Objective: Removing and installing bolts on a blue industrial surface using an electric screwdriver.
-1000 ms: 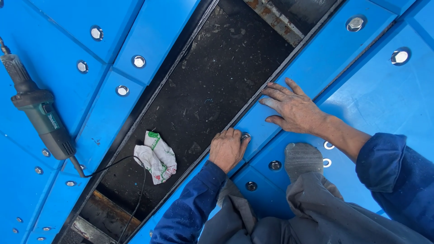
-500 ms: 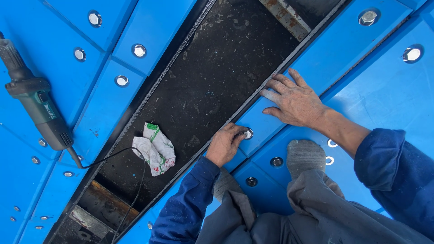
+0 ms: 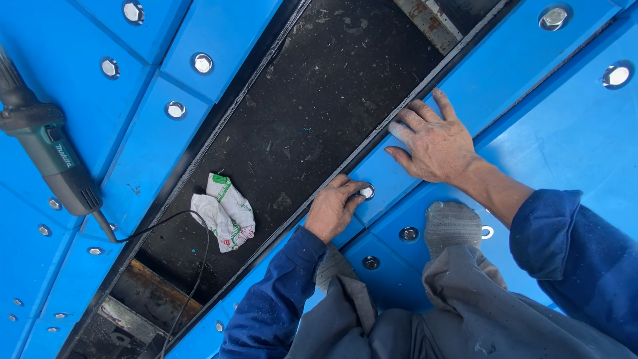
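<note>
Fingers of my left hand (image 3: 334, 209) had closed on the bolt (image 3: 366, 192); right hand (image 3: 435, 141) stayed flat, released, on the panel (image 3: 512, 60).

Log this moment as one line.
left hand: fingers on panel bolt | right hand: flat on blue panel | dark channel: crumpled bag | power tool: lying left
</note>
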